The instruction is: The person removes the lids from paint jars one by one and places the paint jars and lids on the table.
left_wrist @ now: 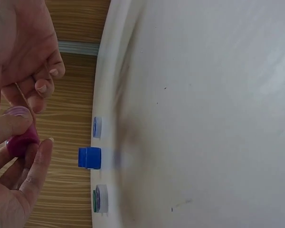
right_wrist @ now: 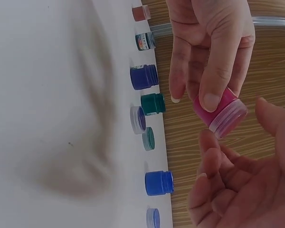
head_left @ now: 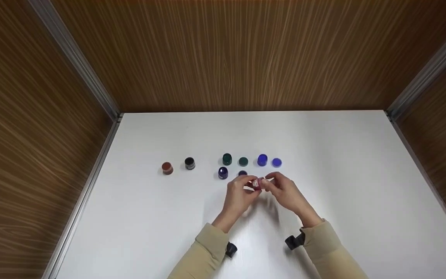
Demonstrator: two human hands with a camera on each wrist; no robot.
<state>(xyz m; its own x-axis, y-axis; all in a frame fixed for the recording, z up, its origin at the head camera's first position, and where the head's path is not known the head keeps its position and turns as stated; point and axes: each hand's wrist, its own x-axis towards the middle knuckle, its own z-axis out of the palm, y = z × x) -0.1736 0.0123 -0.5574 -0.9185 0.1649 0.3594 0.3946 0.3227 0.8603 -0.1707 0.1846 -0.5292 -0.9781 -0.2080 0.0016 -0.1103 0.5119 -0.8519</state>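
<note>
My left hand (head_left: 237,197) pinches a small pink paint jar (right_wrist: 207,113) between thumb and fingers, above the white table. The jar is tilted, with its clear-rimmed lid (right_wrist: 229,118) on and facing my right hand (head_left: 286,193). In the right wrist view my right hand's fingers (right_wrist: 211,159) are loosely bent right by the lid's edge, its thumb apart from it. From the left wrist view, the pink jar (left_wrist: 24,142) sits under the left thumb, with the right hand (left_wrist: 31,52) beside it, fingers relaxed.
On the white table (head_left: 149,224) stand a brown jar (head_left: 167,168), a black jar (head_left: 190,163), a green jar (head_left: 227,159), a purple jar (head_left: 223,173) and a blue jar (head_left: 262,160). Green (head_left: 243,161), blue (head_left: 277,162) and purple (head_left: 242,173) lids lie near them. Wood-grain panels (head_left: 223,58) enclose it.
</note>
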